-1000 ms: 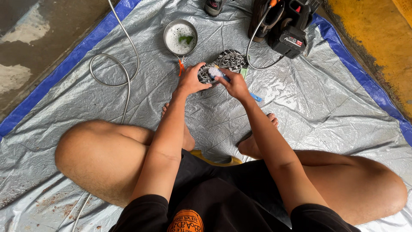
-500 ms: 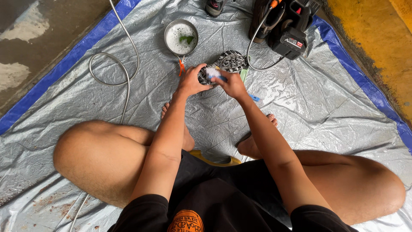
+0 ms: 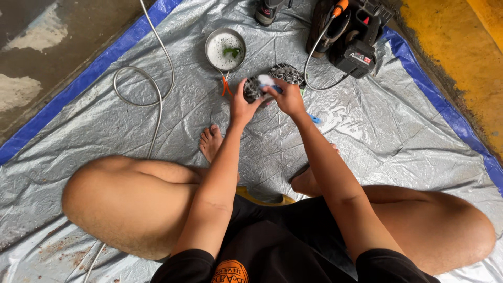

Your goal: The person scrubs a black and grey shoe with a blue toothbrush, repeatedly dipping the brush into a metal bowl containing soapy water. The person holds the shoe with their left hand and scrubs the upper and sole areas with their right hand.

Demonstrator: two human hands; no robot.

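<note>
- Left hand (image 3: 242, 102): closed around a dark shoe (image 3: 253, 88), holding it up above the grey tarp (image 3: 157, 141).
- Right hand (image 3: 285, 97): fingers pinched on a small white item, probably a brush or cloth, pressed against the shoe.
- A 2nd shoe (image 3: 287, 73) lies sole-up just behind the hands.
- A metal bowl (image 3: 225, 50) holds foamy water, near the shoes.
- Progress, as judged: scrubbing of 1 shoe is underway; rinsing appears not yet done.

Beneath both hands lies a crinkled, glossy silver plastic tarp (image 3: 183, 120), with a shiny metal bowl (image 3: 211, 39) of white foam just beyond the left hand (image 3: 242, 102).
</note>
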